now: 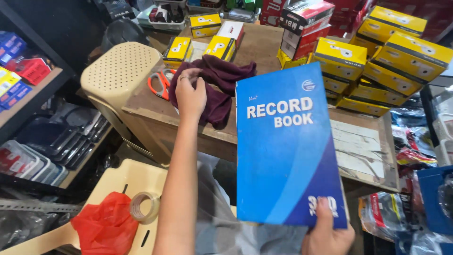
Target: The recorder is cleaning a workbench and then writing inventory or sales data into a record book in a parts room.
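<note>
Blue book (288, 146) upright, right hand (328, 233) below

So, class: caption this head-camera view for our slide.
Right hand holds up a blue book; left hand grips a maroon cloth.

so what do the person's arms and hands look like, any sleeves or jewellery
Both hands are bare, with no gloves. The left hand has a thin ring on one finger, and its forearm is bare as far as it shows, with no sleeve, watch or bracelet. Only the right hand shows at the bottom edge; its wrist and arm are out of view.
</note>
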